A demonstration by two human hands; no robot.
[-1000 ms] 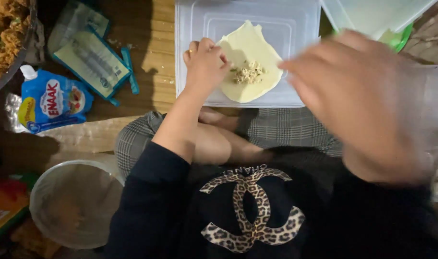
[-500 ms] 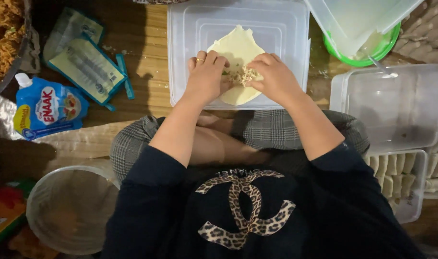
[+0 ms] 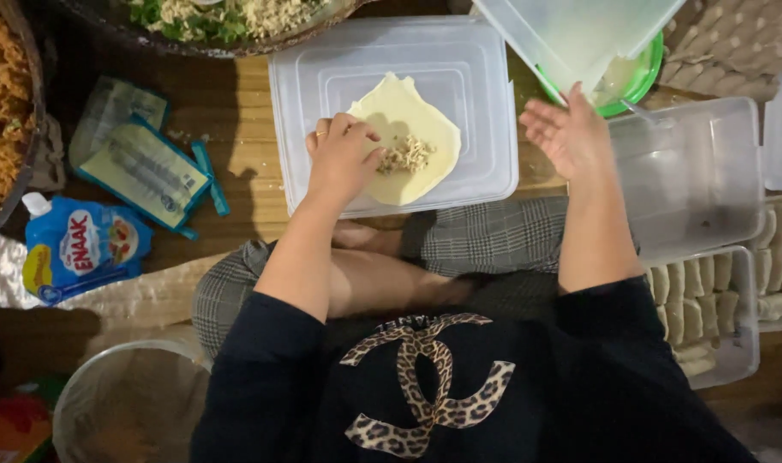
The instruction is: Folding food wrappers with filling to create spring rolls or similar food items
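Soft, even light is cast from above, and the pale lid (image 3: 391,60) is lit brightest. A short shadow is thrown beside the left hand (image 3: 339,159). The lower left corner is left dim. Focus is held fairly sharp; mild grain is seen throughout.

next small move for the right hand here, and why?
Probably bring the right hand back to the wrapper. The filling sits uncovered at its middle, the sheet lies flat and unfolded on the clear lid, and only the left hand rests on it; the right hovers open near the green bowl.
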